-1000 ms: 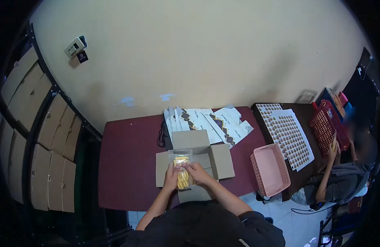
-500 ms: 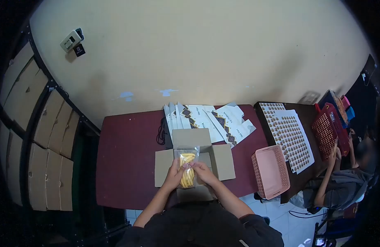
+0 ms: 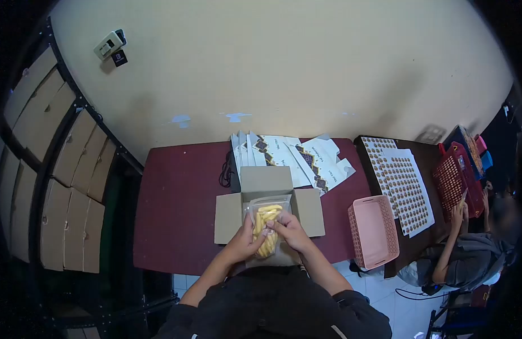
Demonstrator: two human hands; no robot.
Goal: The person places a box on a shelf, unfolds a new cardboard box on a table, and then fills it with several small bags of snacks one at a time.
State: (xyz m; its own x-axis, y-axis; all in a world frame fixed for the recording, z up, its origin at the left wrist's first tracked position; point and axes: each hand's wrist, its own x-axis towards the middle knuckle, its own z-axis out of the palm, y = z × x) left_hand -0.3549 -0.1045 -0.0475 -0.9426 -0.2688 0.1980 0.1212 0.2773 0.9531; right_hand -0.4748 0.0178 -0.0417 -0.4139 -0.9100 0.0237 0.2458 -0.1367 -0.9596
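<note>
A clear plastic pouch of yellow stick-shaped snacks [image 3: 266, 229] is held over an open cardboard box [image 3: 266, 179]. My left hand [image 3: 244, 242] grips the pouch's left side, its thumb pressed on the front. On the other side, my right hand [image 3: 290, 230] has its fingers and thumb closed on the pouch too. The box stands with its flaps folded outward, and the pouch and my hands hide most of its inside.
White patterned folded cartons [image 3: 283, 155] lie behind the box on the maroon table [image 3: 176, 209]. To the right stands a pink basket [image 3: 374, 231]. Sticker sheets [image 3: 405, 189] cover a dark table, where another person [image 3: 470, 248] works by a red basket [image 3: 450, 175]. Boxes fill the left shelf [image 3: 74, 147].
The pouch has shifted slightly right and tilted between my hands, and both hands have moved with it. The whole view has shifted a little.
</note>
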